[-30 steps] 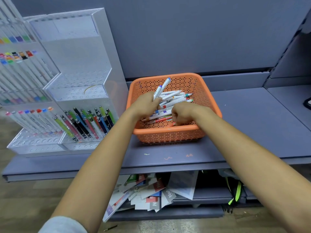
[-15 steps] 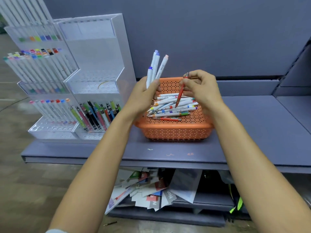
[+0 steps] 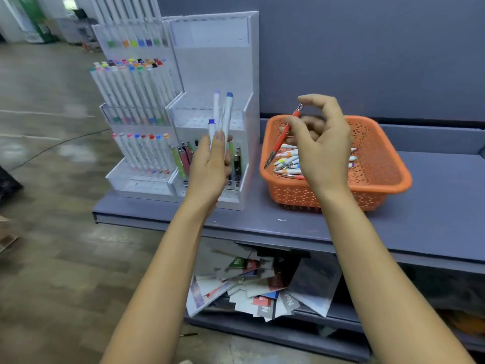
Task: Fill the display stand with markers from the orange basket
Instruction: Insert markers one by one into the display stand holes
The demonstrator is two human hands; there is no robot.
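Transfer step. The left hand's (image 3: 210, 166) fingers (image 3: 220, 137) clamp three white markers (image 3: 227, 114), which stand above them just before the display stand (image 3: 217, 64). The right hand (image 3: 322, 153) pinches a slim red marker (image 3: 282, 137) over the orange basket (image 3: 378, 158), with more markers lying below. Next, probably, each marker must be aimed at a free hole.

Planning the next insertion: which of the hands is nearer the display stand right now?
Left. The left hand, gripping three white markers, is raised right in front of the display stand. The right hand pinches a red pen off to the stand's right, over the orange basket.
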